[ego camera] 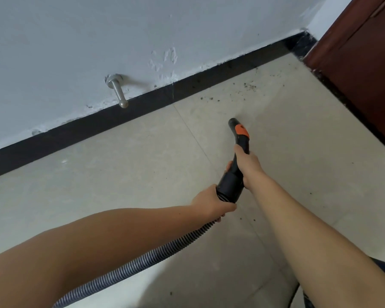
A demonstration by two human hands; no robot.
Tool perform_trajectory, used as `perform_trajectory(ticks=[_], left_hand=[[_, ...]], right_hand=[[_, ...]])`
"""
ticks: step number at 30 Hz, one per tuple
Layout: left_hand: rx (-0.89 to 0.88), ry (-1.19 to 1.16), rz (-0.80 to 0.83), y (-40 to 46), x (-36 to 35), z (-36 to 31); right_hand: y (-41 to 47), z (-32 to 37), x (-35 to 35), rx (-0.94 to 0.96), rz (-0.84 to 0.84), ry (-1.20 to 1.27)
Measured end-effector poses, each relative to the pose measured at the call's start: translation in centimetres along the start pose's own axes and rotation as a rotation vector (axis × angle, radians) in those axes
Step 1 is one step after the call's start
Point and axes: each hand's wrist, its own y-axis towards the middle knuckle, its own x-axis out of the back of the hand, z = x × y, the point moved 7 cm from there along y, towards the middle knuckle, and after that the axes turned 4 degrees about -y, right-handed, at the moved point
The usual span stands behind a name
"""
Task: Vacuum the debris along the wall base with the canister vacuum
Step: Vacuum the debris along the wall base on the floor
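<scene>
Both hands gripped the vacuum wand. The right hand (247, 165) curled round the black handle (236, 161) just below its orange slider (242, 130), and the left hand (211, 202) clasped the ribbed hose (129, 265) where it met the cuff. The nozzle tip (232, 122) pointed toward one o'clock, near the tiled floor (120, 174). Debris (249, 86) lay scattered at one o'clock from the tip, beside the black skirting (98, 127). A metal door stop (118, 93) jutted from the wall at ten o'clock.
</scene>
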Motion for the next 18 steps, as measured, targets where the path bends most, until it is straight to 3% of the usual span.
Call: perform_trajectory(ticks=[18], left_hand=[[-0.002,-0.032,-0.173,1.4,-0.2,-2.7]], right_hand=[[1.6,3.3,-0.8,0.008,0.15,-0.117]])
